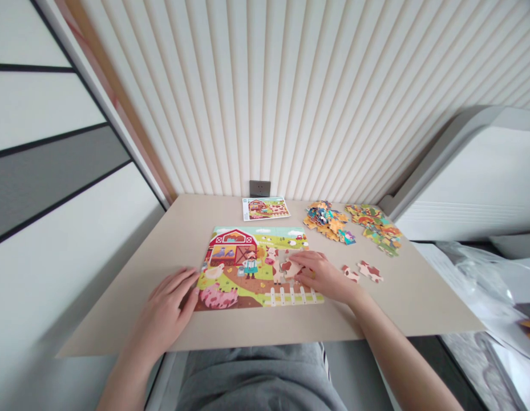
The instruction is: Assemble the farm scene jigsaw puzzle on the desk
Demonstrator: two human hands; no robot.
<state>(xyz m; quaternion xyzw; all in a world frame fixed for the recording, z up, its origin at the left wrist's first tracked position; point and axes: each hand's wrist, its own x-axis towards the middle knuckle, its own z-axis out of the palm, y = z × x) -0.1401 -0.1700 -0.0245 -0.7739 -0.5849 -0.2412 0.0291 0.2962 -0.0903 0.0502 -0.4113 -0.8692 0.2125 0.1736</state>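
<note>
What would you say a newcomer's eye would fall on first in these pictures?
The brightly coloured farm jigsaw puzzle in the middle of the beige table stands out first, with its red barn and the person's left hand resting at its left edge. The right hand lies on a cow-patterned piece at its right side. Beyond, heaps of loose pieces sit toward the far right.

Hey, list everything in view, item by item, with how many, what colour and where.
farm jigsaw puzzle: one, multicoloured, on the tabletop's near half
picture card: one, multicoloured, behind the puzzle
loose piece piles: two, multicoloured, back right of the tabletop
cow-patterned pieces: two, brown and white, right of the puzzle
wall socket: one, dark grey, above the tabletop's back edge
tabletop: one, beige, in front of the person
ribbed wall panel: one, white, behind the tabletop
left hand: one, bare, on the puzzle's left edge
right hand: one, bare, fingers on a cow-patterned piece in the puzzle
</note>
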